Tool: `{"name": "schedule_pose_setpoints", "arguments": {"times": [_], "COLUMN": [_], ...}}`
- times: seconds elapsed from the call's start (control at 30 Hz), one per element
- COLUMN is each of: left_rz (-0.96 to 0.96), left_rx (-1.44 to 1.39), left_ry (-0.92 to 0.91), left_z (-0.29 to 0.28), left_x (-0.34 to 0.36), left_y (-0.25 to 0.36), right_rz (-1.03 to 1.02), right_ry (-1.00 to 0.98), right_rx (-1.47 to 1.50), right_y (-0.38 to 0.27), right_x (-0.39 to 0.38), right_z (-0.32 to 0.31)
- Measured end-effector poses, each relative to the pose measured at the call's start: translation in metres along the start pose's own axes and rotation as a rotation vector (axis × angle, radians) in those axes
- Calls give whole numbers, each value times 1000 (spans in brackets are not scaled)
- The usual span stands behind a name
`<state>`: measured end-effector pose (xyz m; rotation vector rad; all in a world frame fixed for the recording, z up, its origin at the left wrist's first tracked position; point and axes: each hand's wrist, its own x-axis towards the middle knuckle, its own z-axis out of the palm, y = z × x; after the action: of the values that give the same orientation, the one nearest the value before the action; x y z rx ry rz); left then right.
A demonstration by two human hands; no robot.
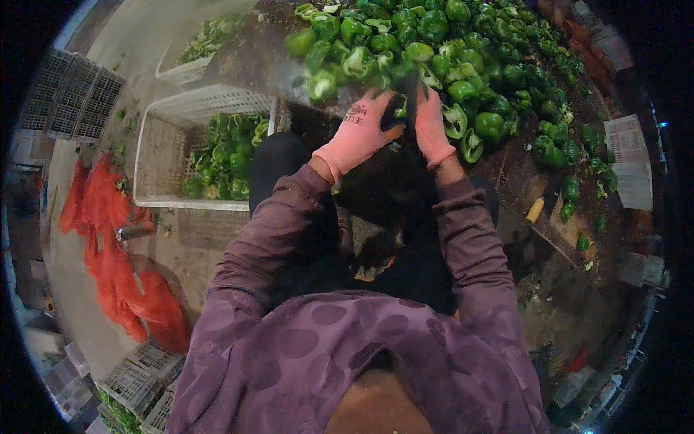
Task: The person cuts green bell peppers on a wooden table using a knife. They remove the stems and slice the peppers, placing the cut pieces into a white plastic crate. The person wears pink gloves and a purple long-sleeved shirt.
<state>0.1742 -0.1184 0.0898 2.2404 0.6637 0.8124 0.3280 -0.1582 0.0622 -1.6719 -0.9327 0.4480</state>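
Observation:
A large heap of green bell peppers, some whole and some cut open, lies in front of me. My left hand, in a pink glove, is at the heap's near edge, its thumb spread from the fingers. A small green pepper piece shows just past its thumb, apart from any clear grip. My right hand, also gloved in pink, reaches into the near edge beside cut pepper halves. Its fingertips are hidden in shadow among the peppers, so I cannot see what they touch.
At my left stands a white plastic crate partly filled with green peppers; another crate is behind it. Red mesh sacking lies on the floor. Dark stacked crates stand far left. A yellow stick-like object lies at right.

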Motion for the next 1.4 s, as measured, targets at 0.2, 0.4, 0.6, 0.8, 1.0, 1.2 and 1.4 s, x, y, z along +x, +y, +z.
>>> {"name": "schedule_pose_setpoints", "arguments": {"times": [0.2, 0.4, 0.6, 0.8, 1.0, 1.2, 1.4], "left_rz": [42, 35, 87, 110, 81, 19, 59], "left_rx": [105, 164, 131, -16, -115, -194, -217], "left_ry": [-26, -40, 110, -21, -12, 280, 190], "left_z": [11, 11, 18, 5, 7, 37, 18], "left_x": [0, 2, 3, 9, 6, 7, 10], "left_y": [-3, 0, 2, -8, -15, -15, -11], "right_rz": [305, 7, -46, -294, -74, 288, 57], "right_ry": [-332, -361, -201, -355, -483, -21, -289], "right_rx": [828, 321, 805, 248, 476, 628, 609], "right_y": [2, 44, 18, 8, -5, 20, 12], "right_x": [-18, -15, -27, -26, -13, 5, 0], "right_z": [-2, 10, 9, -13, -10, 11, 1]}}
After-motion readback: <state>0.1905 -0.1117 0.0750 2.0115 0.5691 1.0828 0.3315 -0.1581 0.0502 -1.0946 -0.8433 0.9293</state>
